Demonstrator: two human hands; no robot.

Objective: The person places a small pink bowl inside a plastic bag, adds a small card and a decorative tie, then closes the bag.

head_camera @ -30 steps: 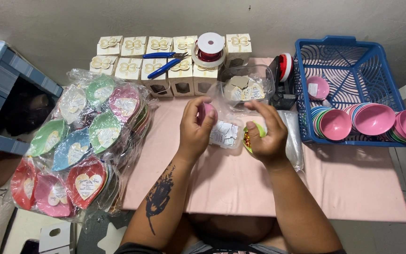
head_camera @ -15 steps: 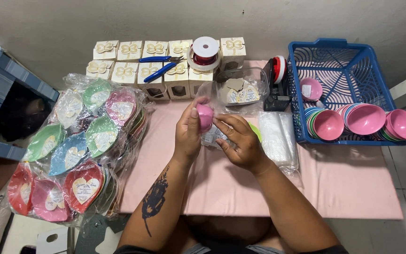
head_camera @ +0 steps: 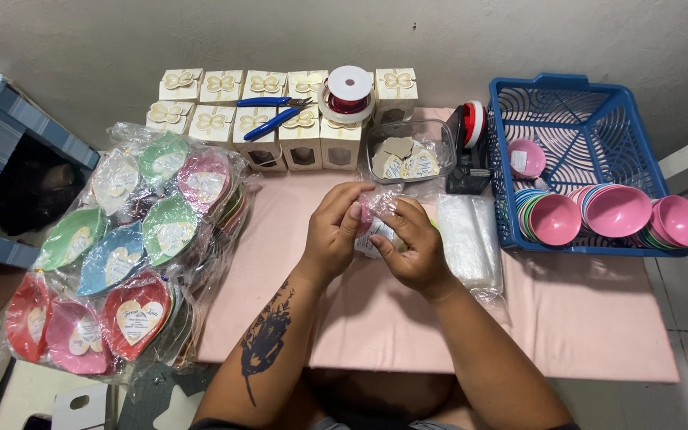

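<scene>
1. Pink cloth covers the table [head_camera: 583,326], which stands against a plain grey wall.
2. Both hands meet above the middle of the cloth. The left hand [head_camera: 330,232] and the right hand [head_camera: 414,243] close their fingers from either side on one small pink bowl [head_camera: 369,209] in a clear wrapper [head_camera: 377,232]; only a sliver of the pink shows between the fingertips.
3. Thumbs and forefingers pinch the wrapper's top, and the other fingers curl loosely under it. The bundle is lifted off the cloth, as far as can be seen.
4. Just right of the grip lies a flat stack of clear bags [head_camera: 471,239] on the cloth.
5. Beyond the grip, near the wall, sits a clear tub [head_camera: 409,150] of heart-shaped cards, with a tape dispenser [head_camera: 468,151] beside it.
6. Farther right of the grip stands a blue basket [head_camera: 591,103] with one pink bowl inside and rows of nested coloured bowls [head_camera: 599,213] along its near wall.
7. Behind the grip and to its left, cream gift boxes [head_camera: 264,107] stand in two rows. Blue pliers [head_camera: 272,111] lie on top of them, and a spool of red ribbon [head_camera: 347,94] sits there too.
8. Well left of the grip, wrapped leaf-shaped dishes [head_camera: 121,255] in green, blue, red and pink are piled past the table's edge.
</scene>
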